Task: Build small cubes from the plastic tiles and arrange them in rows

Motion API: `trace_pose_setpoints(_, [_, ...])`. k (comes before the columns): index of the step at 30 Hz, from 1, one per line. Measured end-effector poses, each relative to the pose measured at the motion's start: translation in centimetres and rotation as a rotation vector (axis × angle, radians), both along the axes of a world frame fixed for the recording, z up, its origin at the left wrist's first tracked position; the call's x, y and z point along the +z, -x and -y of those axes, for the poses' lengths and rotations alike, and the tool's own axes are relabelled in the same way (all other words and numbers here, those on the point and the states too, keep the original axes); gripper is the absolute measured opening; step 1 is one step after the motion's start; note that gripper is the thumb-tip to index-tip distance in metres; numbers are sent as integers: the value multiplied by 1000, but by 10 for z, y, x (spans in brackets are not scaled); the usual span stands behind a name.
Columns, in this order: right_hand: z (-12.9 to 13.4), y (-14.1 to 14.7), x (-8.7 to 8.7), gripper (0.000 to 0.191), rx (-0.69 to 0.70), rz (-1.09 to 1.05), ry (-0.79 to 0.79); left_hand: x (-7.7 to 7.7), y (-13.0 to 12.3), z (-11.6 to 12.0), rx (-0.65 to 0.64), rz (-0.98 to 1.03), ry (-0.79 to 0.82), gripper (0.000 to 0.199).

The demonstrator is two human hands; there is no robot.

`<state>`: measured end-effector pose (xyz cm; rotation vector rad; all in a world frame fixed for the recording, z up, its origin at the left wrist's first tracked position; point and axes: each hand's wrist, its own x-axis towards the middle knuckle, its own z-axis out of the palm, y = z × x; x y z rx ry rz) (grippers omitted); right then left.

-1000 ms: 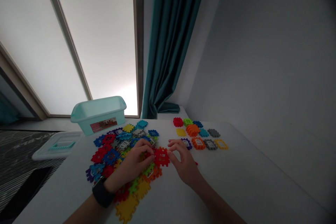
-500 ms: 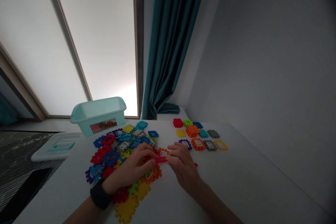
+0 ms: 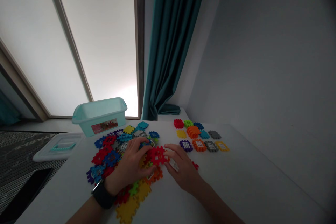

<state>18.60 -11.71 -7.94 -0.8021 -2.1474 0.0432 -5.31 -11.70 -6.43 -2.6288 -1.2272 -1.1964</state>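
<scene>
Fingers of the left hand lie half-curled against the left side of a red waffle block, while the right hand's fingertips press its right edge, steadying it from both sides on a heaped pile of coloured blocks. Whether it is joined to the tiles beneath cannot be told; a loose group of blocks lies to the right.

A red interlocking plastic waffle tile, toothed edges, latticed centre, lay flat atop a heap of multicoloured tiles, between the left hand and the right hand, right fingertips at its edge.
</scene>
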Motion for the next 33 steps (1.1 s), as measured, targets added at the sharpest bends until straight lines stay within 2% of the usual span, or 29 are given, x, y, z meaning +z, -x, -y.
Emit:
trace_pose_setpoints(4, [-1, -1, -2, 20, 23, -3, 43, -2, 2, -1, 8, -62, -80, 42])
trace_pose_setpoints(11, [-2, -2, 0, 17, 27, 10, 68, 0, 2, -2, 30, -136, -104, 44])
trace_pose_setpoints(17, [-4, -7, 2, 26, -54, -28, 68, 7, -6, -10, 52, -149, -67, 42])
trace_pose_setpoints(21, [-17, -23, 1, 29, -163, -83, 35, 10, -13, -29, 60, -116, -10, 38])
trace_pose_setpoints(27, [-35, -52, 3, 23, -295, -164, -3, 13, -35, -69, 43, -61, 135, 30])
trace_pose_setpoints(33, [-39, -71, 11, 20, -395, -247, -11, 2, -63, -113, 10, -36, 266, 32])
